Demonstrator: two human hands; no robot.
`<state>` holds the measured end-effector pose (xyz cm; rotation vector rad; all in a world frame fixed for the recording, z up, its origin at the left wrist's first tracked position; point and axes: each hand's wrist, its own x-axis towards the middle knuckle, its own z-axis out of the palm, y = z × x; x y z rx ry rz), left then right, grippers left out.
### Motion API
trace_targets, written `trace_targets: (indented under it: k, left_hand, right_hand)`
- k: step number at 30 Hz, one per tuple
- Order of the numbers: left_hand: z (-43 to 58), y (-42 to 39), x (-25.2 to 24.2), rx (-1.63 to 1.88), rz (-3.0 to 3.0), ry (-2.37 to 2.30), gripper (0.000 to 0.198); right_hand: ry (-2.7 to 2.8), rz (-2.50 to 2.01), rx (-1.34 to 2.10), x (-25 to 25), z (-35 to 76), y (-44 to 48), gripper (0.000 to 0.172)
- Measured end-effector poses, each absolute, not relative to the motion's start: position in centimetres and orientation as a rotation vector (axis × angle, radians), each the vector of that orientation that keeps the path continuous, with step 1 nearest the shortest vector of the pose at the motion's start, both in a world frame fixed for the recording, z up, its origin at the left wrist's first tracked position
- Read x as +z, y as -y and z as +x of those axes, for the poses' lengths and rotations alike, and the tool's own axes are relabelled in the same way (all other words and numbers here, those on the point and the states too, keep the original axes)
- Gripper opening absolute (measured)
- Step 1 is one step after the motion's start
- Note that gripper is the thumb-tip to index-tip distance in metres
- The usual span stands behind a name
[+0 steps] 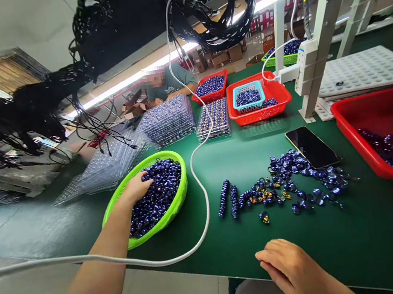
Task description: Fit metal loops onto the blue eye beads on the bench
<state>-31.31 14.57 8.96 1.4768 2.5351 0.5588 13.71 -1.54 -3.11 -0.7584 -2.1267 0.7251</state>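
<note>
**Inside a lime-green plastic basket [180,201]**

Under the left hand [136,188], glossy dark-blue glass beads [159,194] are lying heaped — its grip I cannot tell. Rightward, the right hand [290,267] is resting loosely curled, empty, at the green tabletop [310,228].

We're on a factory floor here, a hand-assembly workshop by every sign. A long green surface [222,162] runs down the line, and on it sit a green basket [184,194] heaped with glossy blue beads [159,194] and red bins [344,113] holding more. Stacks of clear trays [169,121] pile up further along. A strip light [124,82] glows on a white frame [329,17], thick bundles of black cords [121,23] hang overhead, cardboard boxes [220,56] stand behind, and another person [172,86] sits working at the far side.
</note>
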Motion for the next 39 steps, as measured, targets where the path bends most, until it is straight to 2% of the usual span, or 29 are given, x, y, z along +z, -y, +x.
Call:
trace_targets:
  k: [9, 12, 15, 20, 28, 39]
  left_hand:
    - [-21.5, -5.9, 5.9, 0.248, 1.923, -2.299, 0.064]
    - [-18.9, -4.3, 4.1, 0.348, 2.006, -2.315, 0.068]
    - [-17.3, -4.1, 2.9, 0.472, 2.019, -2.437, 0.064]
    - [-18.6, -3.9, 3.9, 0.553, 1.840, -2.575, 0.061]
    - [-25.4, 1.2, 5.6, 0.384, 1.535, -2.454, 0.051]
    - [-20.7, 1.2, 5.2, 0.498, 1.720, -2.635, 0.037]
  right_hand:
    - [2.041, -0.802, 0.684, -1.8, 16.5, 2.0, 0.022]
    - [1.980, -0.941, 0.594, -1.4, 18.7, 1.4, 0.024]
    - [1.929, -1.114, 0.537, -1.2, 20.4, 0.7, 0.023]
    - [1.925, -1.219, 0.516, -1.2, 21.6, 0.7, 0.022]
    - [1.950, -1.228, 0.494, -2.1, 22.1, 1.2, 0.020]
    - [2.019, -1.128, 0.590, -2.4, 20.4, 0.7, 0.021]
